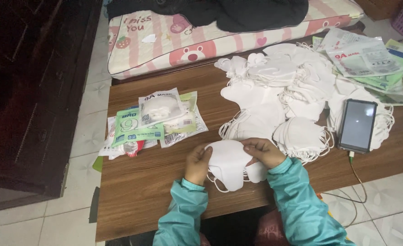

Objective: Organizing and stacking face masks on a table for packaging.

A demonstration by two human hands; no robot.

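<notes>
both hands (231,159) gripping white masks (229,166), near table edge (133,228)

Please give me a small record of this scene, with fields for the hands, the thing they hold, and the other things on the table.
left hand: grips the left edge of the white mask stack
right hand: grips the top right of the same stack
white mask stack: held just above the wooden table
mask pile: loose white masks, beyond the hands
phone: lying on the pile's right side, cable attached
sealed packets: left of the hands
empty wrappers: far right corner
</notes>
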